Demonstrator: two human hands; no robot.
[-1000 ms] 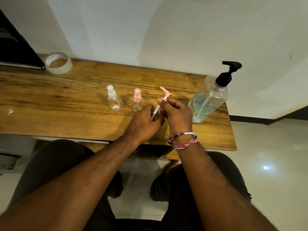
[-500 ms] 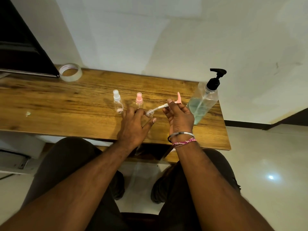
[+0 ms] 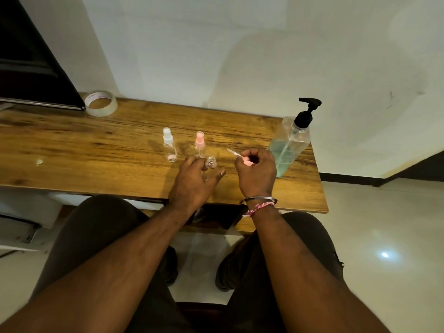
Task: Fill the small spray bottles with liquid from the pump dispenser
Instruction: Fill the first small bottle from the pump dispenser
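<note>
Since 0.5 s ago, your left hand (image 3: 192, 181) stays loosely spread around the uncapped bottle (image 3: 211, 162) on the counter (image 3: 96, 150), its body hidden behind your fingers. Your right hand (image 3: 257, 171) has lowered, clamped on the pink sprayer (image 3: 242, 158), tube pointing left. The pump dispenser (image 3: 289, 146) stands just right.

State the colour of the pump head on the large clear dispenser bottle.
Black; the pump head shows best in the head view, above blue-green liquid.
</note>
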